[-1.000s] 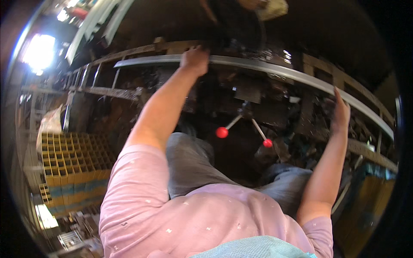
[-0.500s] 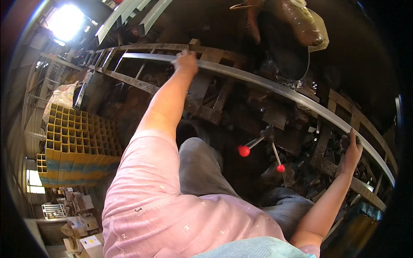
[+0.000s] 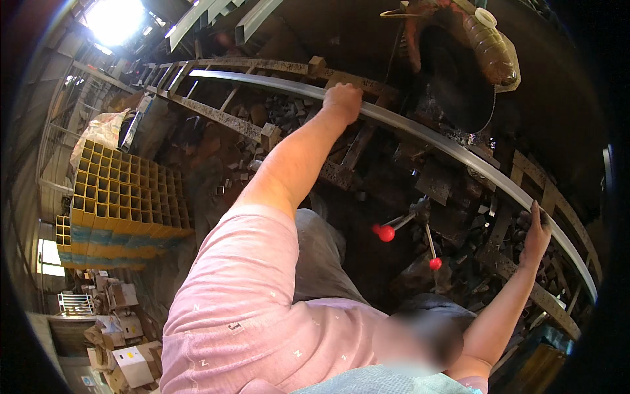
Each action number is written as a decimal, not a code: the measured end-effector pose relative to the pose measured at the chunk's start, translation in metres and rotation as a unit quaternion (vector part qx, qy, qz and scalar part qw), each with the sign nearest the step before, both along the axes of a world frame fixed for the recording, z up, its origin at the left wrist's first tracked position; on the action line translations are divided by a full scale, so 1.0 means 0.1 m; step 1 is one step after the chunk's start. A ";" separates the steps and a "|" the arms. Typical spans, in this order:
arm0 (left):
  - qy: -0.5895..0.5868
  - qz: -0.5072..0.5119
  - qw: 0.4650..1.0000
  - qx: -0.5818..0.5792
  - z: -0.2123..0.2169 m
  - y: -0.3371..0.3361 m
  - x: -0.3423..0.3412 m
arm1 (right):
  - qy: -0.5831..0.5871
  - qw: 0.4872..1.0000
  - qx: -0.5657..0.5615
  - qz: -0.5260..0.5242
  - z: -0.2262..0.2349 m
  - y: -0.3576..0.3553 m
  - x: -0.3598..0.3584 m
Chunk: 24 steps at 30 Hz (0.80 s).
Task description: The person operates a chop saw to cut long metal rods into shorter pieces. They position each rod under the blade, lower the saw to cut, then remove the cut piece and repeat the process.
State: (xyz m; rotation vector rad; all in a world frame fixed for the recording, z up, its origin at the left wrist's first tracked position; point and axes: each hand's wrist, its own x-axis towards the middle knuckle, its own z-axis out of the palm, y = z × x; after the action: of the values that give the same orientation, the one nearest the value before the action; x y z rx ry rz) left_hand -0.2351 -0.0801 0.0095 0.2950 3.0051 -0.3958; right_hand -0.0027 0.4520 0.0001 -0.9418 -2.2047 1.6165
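Note:
A long, straight silver metal bar (image 3: 453,152) lies across a low metal frame, running from the far left to the right. My left hand (image 3: 343,103) is closed over the bar, left of its middle. Farther right, my right hand (image 3: 537,240) grips the bar's near edge, its fingers partly hidden and darkened with grime. Beyond the bar, between my hands, stands a large dark saw blade (image 3: 459,79) beneath a yellowish motor housing (image 3: 489,49). Nearer my knees, a lever handle with red ball knobs (image 3: 435,264) rises from the machine.
Yellow square tubes (image 3: 125,203) are stacked at the left, with cardboard boxes (image 3: 131,364) nearer by. More metal profiles (image 3: 256,20) jut out at the far left. Small metal offcuts (image 3: 289,111) lie under the ladder-like frame (image 3: 216,115). A blurred patch covers part of my lap.
My left hand has moved right along the bar, toward the saw blade. My right hand stays at nearly the same place. The whole view has shifted slightly.

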 end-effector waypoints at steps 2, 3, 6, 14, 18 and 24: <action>0.012 0.009 1.000 0.000 0.01 -0.17 -0.06 | -0.005 1.000 0.011 -0.013 0.07 -0.05 0.02; 0.019 0.013 1.000 0.001 0.01 -0.26 -0.09 | -0.006 1.000 0.019 -0.013 0.04 -0.03 0.02; 0.029 0.039 0.999 -0.016 -0.08 -0.58 -0.24 | -0.029 0.999 0.046 -0.006 -0.05 0.05 0.01; 0.042 0.079 0.996 -0.025 -0.12 -1.03 -0.42 | -0.131 0.987 0.081 -0.034 -0.06 0.02 -0.09; 0.048 0.096 0.994 -0.025 -0.09 -1.14 -0.46 | -0.152 0.985 0.072 -0.032 -0.12 0.08 -0.13; 0.055 0.097 0.993 -0.035 -0.14 -1.41 -0.53 | -0.156 0.979 0.133 -0.007 -0.23 0.16 -0.25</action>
State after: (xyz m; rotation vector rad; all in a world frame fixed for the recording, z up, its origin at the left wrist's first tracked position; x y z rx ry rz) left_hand -0.2884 -0.2210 -0.0042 -0.0255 3.0794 -0.5131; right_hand -0.0278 0.4676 -0.0225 -1.1915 -2.5302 1.1910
